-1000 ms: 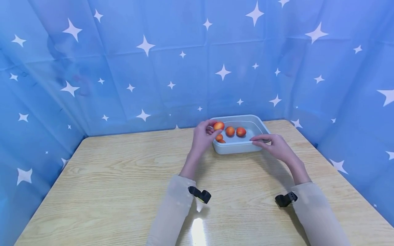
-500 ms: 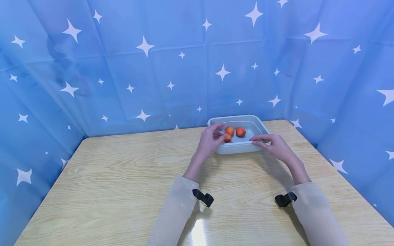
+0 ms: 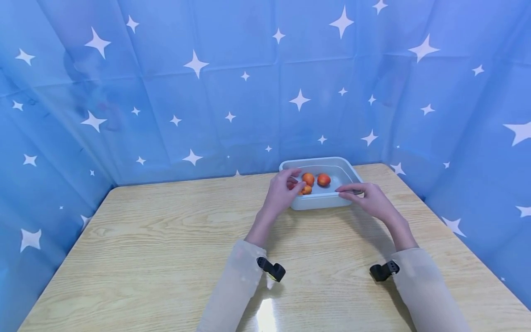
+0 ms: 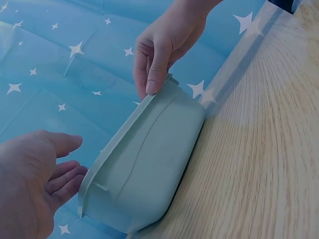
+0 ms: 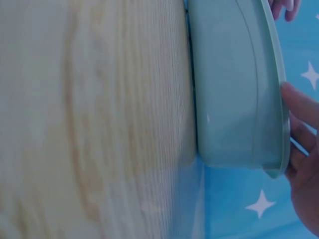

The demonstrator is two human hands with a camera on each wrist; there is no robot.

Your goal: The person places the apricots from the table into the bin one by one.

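Observation:
A pale blue-green plastic box (image 3: 321, 202) stands at the back of the table with several small red-orange fruits inside, such as one fruit (image 3: 308, 179) and another fruit (image 3: 324, 180). My left hand (image 3: 279, 191) reaches over the box's left end, fingers loosely bent. In the left wrist view that hand (image 4: 30, 174) has its thumb apart from the fingers, with nothing between them, right at the rim. It partly hides fruit at the front left. My right hand (image 3: 369, 198) pinches the rim near the front right corner, thumb outside, fingers behind, as the right wrist view shows.
The wooden table (image 3: 166, 249) stretches forward and left of the box. A blue curtain (image 3: 232, 92) with white stars hangs right behind the box and along both sides. Black wrist cameras, such as the left one (image 3: 271, 269), sit on both sleeves.
A second ago my left hand held a fruit above the box's left end. It moved right and down, and the fruit now lies in the box. My right hand kept its grip on the rim.

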